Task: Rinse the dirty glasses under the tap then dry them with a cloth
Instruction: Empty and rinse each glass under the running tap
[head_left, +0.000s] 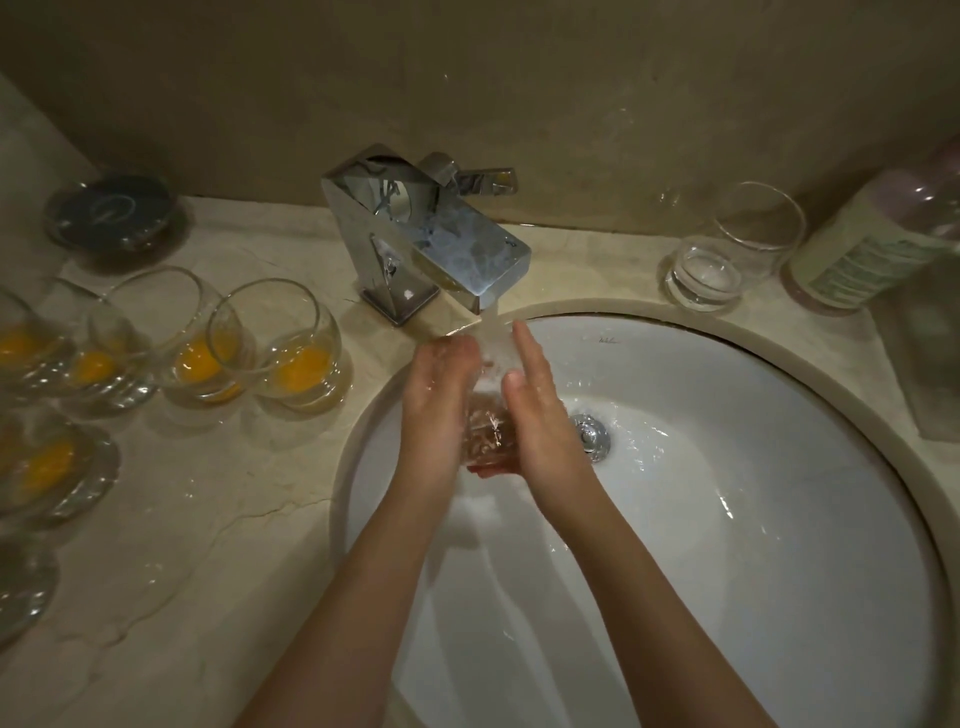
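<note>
Left hand (441, 395) and right hand (535, 410) press a clear glass (483, 431) between palms, fingers mostly straight, not wrapped; glass sits between them under the tap (431, 239) stream, over the sink (779, 519). Risk: wet glass slips from flat-palm hold, drops into basin, chips. Dirty glasses (291, 353) with orange residue wait on the surface (218, 519) left; one clean glass (727, 254) right; no cloth seen

Mirror-polished chrome tap (426, 234), glossy white ceramic basin (779, 467), veined smooth stone counter (208, 493), clear glass tumblers (280, 348)
</note>
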